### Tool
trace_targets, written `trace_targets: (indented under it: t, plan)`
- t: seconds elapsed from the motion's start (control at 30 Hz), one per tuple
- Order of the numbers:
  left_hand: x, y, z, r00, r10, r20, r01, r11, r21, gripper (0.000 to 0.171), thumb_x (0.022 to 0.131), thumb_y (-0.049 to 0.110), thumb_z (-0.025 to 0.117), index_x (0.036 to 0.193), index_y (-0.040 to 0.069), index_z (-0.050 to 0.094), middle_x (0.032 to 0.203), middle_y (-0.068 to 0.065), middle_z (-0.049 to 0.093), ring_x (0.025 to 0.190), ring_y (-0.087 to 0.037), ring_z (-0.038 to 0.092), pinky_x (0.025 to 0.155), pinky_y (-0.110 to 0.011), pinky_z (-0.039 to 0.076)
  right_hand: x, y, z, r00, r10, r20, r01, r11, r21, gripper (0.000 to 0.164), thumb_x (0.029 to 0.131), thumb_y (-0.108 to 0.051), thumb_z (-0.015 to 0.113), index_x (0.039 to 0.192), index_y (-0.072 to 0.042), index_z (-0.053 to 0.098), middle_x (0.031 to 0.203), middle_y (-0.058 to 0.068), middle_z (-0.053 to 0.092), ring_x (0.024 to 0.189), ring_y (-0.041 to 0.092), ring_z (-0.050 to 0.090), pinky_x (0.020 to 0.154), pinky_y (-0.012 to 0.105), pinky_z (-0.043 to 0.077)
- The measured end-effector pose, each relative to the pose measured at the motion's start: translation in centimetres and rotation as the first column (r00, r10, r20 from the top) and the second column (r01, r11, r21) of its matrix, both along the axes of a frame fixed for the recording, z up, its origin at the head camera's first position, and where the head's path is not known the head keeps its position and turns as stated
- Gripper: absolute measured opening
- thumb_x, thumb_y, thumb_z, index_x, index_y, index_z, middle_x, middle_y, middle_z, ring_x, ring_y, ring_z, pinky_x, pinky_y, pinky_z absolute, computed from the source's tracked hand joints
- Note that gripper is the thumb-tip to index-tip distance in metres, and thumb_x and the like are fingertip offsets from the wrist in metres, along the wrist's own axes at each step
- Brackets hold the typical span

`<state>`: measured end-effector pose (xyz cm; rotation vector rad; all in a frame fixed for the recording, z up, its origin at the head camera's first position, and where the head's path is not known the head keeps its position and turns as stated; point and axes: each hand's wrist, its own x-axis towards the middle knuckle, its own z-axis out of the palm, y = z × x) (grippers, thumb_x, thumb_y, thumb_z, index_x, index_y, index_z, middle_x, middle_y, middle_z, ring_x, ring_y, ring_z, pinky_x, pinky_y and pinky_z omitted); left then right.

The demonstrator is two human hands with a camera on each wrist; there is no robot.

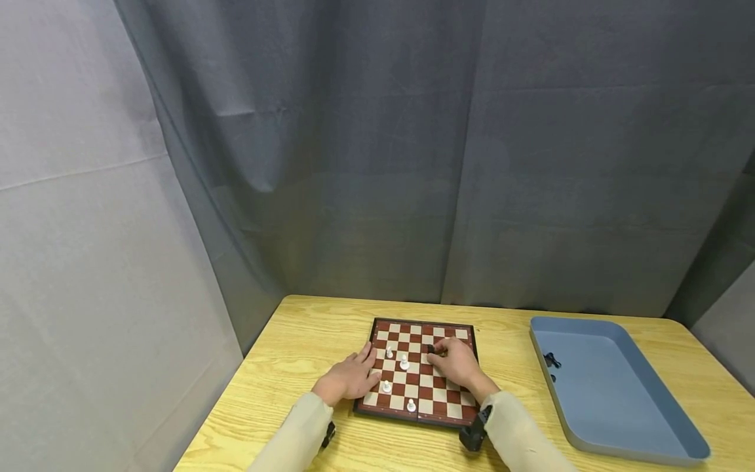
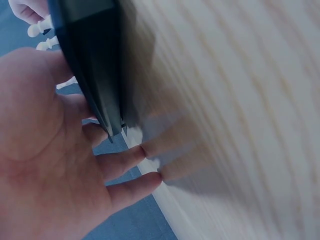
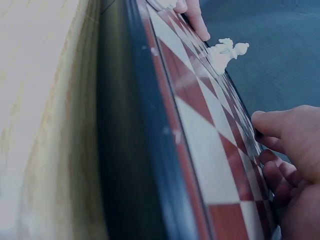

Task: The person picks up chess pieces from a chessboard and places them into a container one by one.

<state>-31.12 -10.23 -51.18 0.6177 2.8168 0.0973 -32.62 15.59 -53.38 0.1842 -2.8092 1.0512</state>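
A red-and-cream chessboard (image 1: 439, 393) with a dark rim lies on the table, with several white chess pieces (image 1: 404, 362) upright on its left half. My left hand (image 1: 352, 375) rests at the board's left edge, its fingers spread. In the left wrist view, the left hand (image 2: 55, 145) has some fingers along the dark side of the board and others touching the tabletop. Over the right half, my right hand (image 1: 459, 362) pinches a black chess piece (image 1: 430, 349) between thumb and fingers. Most of that piece is hidden by the right hand (image 3: 300, 155) in the right wrist view.
A blue-grey tray (image 1: 619, 387) stands to the right of the board. Several small black pieces (image 1: 552, 360) lie near its left wall. Grey curtains (image 1: 377, 164) hang behind the wooden table (image 1: 265, 367) and at its left.
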Motion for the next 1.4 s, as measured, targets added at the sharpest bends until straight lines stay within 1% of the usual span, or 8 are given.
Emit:
trace_targets:
  t: [0.17,0.27,0.4,0.67,0.9,1.1,1.2,1.4]
  plan:
    - [-0.1,-0.1,0.0,1.000,-0.001,-0.001,0.001,1.000,0.000,0.063,0.102,0.049,0.027,0.153,0.013,0.018,0.158,-0.006,0.008,0.136,-0.034,0.029,0.104,-0.047,0.035,0.4,0.2,0.2,1.000,0.005,0.009,-0.004,0.999,-0.043,0.017,0.086,-0.022,0.071,0.096,-0.008,0.069,0.090,0.001,0.061,0.078,0.016,0.057,0.073,0.039,0.048]
    - [-0.1,-0.2,0.0,1.000,0.000,-0.003,0.000,1.000,-0.004,0.063,0.102,0.049,0.027,0.153,0.013,0.018,0.158,-0.007,0.008,0.136,-0.034,0.029,0.104,-0.047,0.035,0.6,0.5,0.2,1.000,0.029,-0.005,-0.029,0.996,-0.088,0.016,0.086,-0.018,0.071,0.095,-0.006,0.068,0.084,0.000,0.062,0.072,0.013,0.056,0.067,0.035,0.049]
    - [-0.2,-0.4,0.0,1.000,0.007,0.002,-0.007,1.000,0.004,0.063,0.102,0.049,0.027,0.153,0.013,0.018,0.158,-0.007,0.008,0.136,-0.035,0.029,0.104,-0.048,0.035,0.8,0.9,0.2,0.999,0.035,-0.008,-0.036,0.992,-0.120,0.016,0.085,-0.015,0.071,0.096,-0.004,0.068,0.080,-0.001,0.063,0.069,0.010,0.056,0.063,0.030,0.049]
    - [-0.4,-0.5,-0.1,1.000,0.006,-0.001,-0.006,1.000,-0.001,0.063,0.102,0.049,0.027,0.153,0.013,0.018,0.158,-0.007,0.008,0.136,-0.035,0.030,0.104,-0.047,0.035,1.6,2.2,1.0,0.998,0.049,0.029,-0.044,0.986,-0.162,0.016,0.085,-0.012,0.070,0.098,-0.003,0.068,0.082,0.000,0.061,0.067,0.011,0.055,0.058,0.028,0.047]
    - [-0.1,-0.3,0.0,1.000,0.003,-0.006,-0.003,1.000,0.003,0.063,0.102,0.049,0.028,0.153,0.013,0.019,0.158,-0.007,0.009,0.135,-0.035,0.030,0.104,-0.046,0.035,2.5,4.3,2.4,0.999,0.037,0.005,-0.036,0.988,-0.149,0.019,0.087,-0.014,0.069,0.102,-0.002,0.067,0.084,0.000,0.062,0.072,0.012,0.056,0.059,0.028,0.047]
    - [-0.1,-0.3,0.0,1.000,0.005,-0.011,-0.005,1.000,0.002,0.064,0.102,0.049,0.028,0.153,0.013,0.019,0.158,-0.007,0.010,0.136,-0.035,0.030,0.104,-0.046,0.035,2.5,6.5,3.1,1.000,0.004,-0.018,-0.007,0.992,-0.130,0.019,0.087,-0.014,0.070,0.101,-0.002,0.067,0.081,0.001,0.062,0.069,0.014,0.055,0.058,0.030,0.046]
    - [-0.1,-0.3,-0.1,1.000,0.009,-0.011,-0.009,1.000,0.001,0.064,0.101,0.049,0.028,0.153,0.014,0.019,0.158,-0.006,0.010,0.136,-0.035,0.030,0.104,-0.046,0.035,2.6,7.7,3.3,1.000,-0.003,-0.016,0.001,0.990,-0.142,0.020,0.087,-0.014,0.069,0.103,-0.001,0.066,0.084,0.002,0.062,0.072,0.015,0.055,0.059,0.030,0.046]
    - [-0.4,-0.2,-0.5,1.000,0.019,-0.009,-0.019,1.000,0.003,0.064,0.101,0.050,0.028,0.153,0.015,0.018,0.158,-0.004,0.009,0.136,-0.034,0.030,0.104,-0.046,0.035,3.2,10.5,3.4,1.000,0.003,-0.029,-0.007,0.987,-0.162,0.029,0.090,-0.025,0.067,0.106,0.000,0.065,0.089,0.006,0.063,0.076,0.019,0.057,0.058,0.035,0.047]
